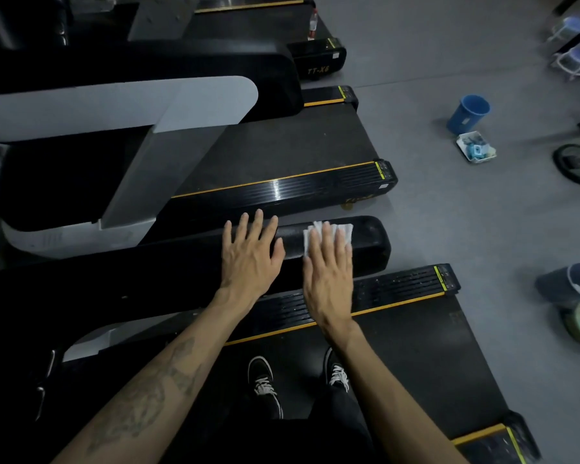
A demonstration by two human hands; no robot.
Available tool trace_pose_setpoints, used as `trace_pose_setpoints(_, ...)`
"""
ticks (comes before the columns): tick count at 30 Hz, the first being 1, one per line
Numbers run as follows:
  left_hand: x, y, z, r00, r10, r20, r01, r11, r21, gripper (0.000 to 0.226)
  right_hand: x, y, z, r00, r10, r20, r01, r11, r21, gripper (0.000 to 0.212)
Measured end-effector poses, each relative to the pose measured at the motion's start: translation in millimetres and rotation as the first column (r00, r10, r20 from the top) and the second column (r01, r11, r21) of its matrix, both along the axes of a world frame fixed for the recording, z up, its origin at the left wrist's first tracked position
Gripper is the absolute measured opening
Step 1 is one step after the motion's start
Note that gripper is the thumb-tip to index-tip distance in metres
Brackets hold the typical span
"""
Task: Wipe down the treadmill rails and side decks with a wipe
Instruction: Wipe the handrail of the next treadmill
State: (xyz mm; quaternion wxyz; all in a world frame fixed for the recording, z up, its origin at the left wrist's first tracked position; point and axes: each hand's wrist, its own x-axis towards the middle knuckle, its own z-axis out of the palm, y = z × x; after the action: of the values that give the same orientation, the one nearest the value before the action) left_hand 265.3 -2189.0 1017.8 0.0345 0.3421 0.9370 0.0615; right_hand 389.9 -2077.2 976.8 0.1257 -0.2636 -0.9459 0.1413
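Pressing wipe (329, 234) flat – right hand (329, 279), fingers straight | left hand (252, 259) spread on rail (369, 242) – near its end

bare forearms, no sleeves, dark tattoo (148, 400) along left forearm, black trousers (342, 416), black sneakers (265, 383) with white laces

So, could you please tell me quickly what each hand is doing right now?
Left hand: open, flat on the black rail.
Right hand: open, pressing the white wipe onto the rail.
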Motion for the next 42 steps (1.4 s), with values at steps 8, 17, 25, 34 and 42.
trace_pose_setpoints(8, 5.6, 27.8, 0.4, 0.998, -0.005, 0.067, 0.002, 0.999, 0.036, 0.052, -7.2, 42.4, 5.8, 0.991, 0.124, 0.057, -0.127, 0.99, 0.059, 0.057)
trace_pose_setpoints(17, 17.2, 46.1, -5.8, 0.998, 0.064, 0.017, -0.064, 0.998, 0.001, 0.07, 2.1, 29.9, 0.2, 0.993, 0.118, 0.007, -0.119, 0.993, 0.026, 0.056)
trace_pose_setpoints(25, 21.9, 52.3, -9.4, 0.992, 0.12, -0.044, -0.121, 0.993, -0.01, 0.065, 10.7, 51.4, 4.1, 0.999, 0.022, 0.038, -0.022, 1.0, -0.007, 0.06)
trace_pose_setpoints(34, 22.9, 51.5, -10.7, 0.989, 0.117, -0.085, -0.116, 0.993, 0.015, 0.062, -6.9, 82.3, 11.8, 0.973, 0.194, 0.123, -0.199, 0.979, 0.034, 0.058)
trace_pose_setpoints(42, 24.5, 54.2, -12.4, 0.984, 0.143, -0.11, -0.139, 0.99, 0.038, 0.061, 0.6, 51.2, 8.6, 0.99, 0.111, 0.089, -0.109, 0.994, -0.024, 0.058)
